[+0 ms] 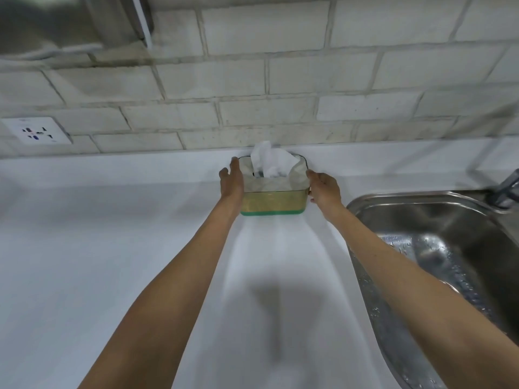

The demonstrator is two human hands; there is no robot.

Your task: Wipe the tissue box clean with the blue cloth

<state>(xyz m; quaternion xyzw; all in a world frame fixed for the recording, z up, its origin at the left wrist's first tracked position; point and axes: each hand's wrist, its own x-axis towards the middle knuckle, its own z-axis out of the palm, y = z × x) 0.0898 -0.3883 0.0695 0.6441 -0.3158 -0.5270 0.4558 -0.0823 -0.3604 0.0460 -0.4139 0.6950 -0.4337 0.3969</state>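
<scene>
The tissue box point(271, 202) has a see-through yellowish body, a green base and a pale lid. A white tissue point(269, 161) sticks up from its slot. It stands at the back of the white counter point(98, 248), close to the brick wall. My left hand point(231, 178) is pressed flat against the box's left side. My right hand point(324, 189) grips the right side. Both arms are stretched out in front of me. No blue cloth is in view.
A steel sink point(438, 248) with water drops lies to the right of the box, with a tap point(505, 189) at its far corner. A wall socket point(38, 131) sits at the left on the brick wall point(280, 80).
</scene>
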